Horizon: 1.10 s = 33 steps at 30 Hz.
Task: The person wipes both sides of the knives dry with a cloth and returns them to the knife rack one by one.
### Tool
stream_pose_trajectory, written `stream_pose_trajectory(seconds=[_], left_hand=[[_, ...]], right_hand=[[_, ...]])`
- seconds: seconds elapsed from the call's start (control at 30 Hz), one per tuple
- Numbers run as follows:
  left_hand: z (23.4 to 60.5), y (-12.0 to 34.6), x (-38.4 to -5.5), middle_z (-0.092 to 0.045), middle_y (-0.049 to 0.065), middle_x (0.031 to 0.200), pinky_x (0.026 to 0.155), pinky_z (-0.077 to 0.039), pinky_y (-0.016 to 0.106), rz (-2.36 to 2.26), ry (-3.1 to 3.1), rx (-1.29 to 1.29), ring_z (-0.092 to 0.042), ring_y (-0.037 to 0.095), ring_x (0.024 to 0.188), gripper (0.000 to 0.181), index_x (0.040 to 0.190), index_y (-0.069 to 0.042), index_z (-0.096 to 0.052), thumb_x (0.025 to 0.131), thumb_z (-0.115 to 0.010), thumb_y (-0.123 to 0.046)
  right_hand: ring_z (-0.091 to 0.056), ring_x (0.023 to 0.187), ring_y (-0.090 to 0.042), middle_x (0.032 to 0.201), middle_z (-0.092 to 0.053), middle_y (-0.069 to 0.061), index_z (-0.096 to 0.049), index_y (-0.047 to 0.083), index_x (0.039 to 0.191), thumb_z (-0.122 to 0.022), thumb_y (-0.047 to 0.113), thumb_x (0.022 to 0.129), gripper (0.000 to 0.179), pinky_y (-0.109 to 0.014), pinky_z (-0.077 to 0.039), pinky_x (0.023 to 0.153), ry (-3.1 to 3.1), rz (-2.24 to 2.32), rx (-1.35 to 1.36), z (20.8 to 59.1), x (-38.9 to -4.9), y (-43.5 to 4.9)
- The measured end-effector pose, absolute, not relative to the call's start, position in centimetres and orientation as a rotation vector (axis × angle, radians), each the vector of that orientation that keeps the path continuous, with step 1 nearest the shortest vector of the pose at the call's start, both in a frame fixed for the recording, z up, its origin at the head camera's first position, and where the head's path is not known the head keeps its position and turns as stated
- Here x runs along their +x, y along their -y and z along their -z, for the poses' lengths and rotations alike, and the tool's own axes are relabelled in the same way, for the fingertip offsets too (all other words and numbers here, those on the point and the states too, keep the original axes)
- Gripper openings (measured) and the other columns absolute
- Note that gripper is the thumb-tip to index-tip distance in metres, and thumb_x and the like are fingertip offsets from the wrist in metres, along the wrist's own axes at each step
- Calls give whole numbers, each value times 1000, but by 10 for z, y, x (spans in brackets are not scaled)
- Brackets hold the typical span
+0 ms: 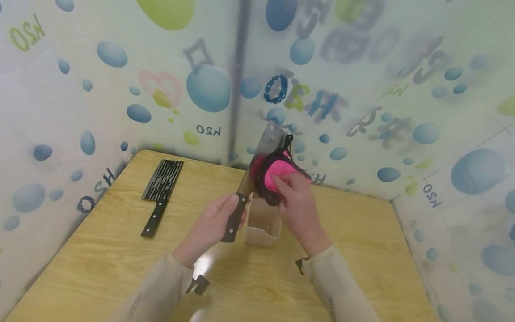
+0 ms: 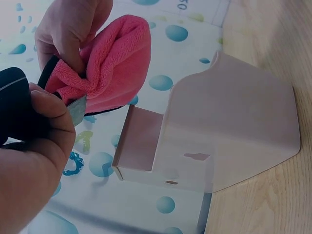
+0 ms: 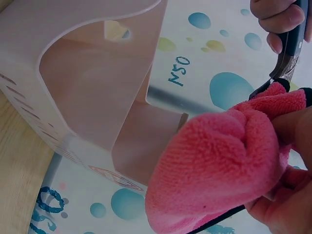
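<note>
A kitchen cleaver (image 1: 270, 139) with a black riveted handle is held by my left hand (image 1: 211, 221), blade pointing up and away. My right hand (image 1: 299, 205) pinches a pink plush cloth (image 1: 283, 170) with black edging, folded against the blade. Part of the blade is hidden by this cloth. In the left wrist view, the cloth (image 2: 122, 63) sits over the blade close to the handle. On the table, left of both hands, lies a second cleaver (image 1: 162, 179) with a black, white-streaked blade.
A pale plastic holder (image 1: 263, 235) with a slotted bottom stands on the wooden table (image 1: 100, 250), beneath and between the hands. Walls covered with a bubble-patterned sheet (image 1: 209, 89) rise behind the table and at both sides.
</note>
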<state>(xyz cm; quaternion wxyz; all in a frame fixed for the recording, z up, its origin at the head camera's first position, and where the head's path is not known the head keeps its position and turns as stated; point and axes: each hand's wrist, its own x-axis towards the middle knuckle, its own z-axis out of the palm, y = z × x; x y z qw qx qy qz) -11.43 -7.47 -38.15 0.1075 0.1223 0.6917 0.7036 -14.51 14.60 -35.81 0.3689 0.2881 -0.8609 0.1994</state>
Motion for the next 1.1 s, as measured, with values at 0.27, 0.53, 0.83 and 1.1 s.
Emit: stream_pose_trajectory(seconds=[0.27,0.53,0.83,1.1], left_hand=[[383,73,-115,-62,10,87,65,-52,30,-2124,-1970,359,-59,20,74,52,126,6,-62,114,-31,-33],[383,70,-116,-63,10,85,68,-53,30,-2146,-1932,357,-61,24,75,51,119,8,-63,114,-32,-32],[382,68,-117,-62,10,81,65,-50,30,-2127,-1986,321,-58,22,71,51,101,5,-62,114,-33,-35],[381,68,-118,-62,11,82,66,-50,30,-2126,-2000,297,-59,23,73,49,103,5,-63,114,-31,-31]], right_hand=[[-62,93,-36,98,-64,-20,-74,0,122,-68,-13,79,45,-46,-57,87,2252,-525,691,354,-145,-143],[-61,92,-37,98,-64,-21,-77,4,118,-69,-14,81,42,-48,-56,84,2211,-538,777,350,-138,-134],[-60,93,-33,98,-63,-18,-79,5,113,-72,-12,85,35,-44,-56,88,2216,-557,866,351,-127,-127],[-57,99,-33,99,-62,-13,-80,7,111,-72,-8,87,30,-41,-56,90,2226,-453,907,349,-123,-124]])
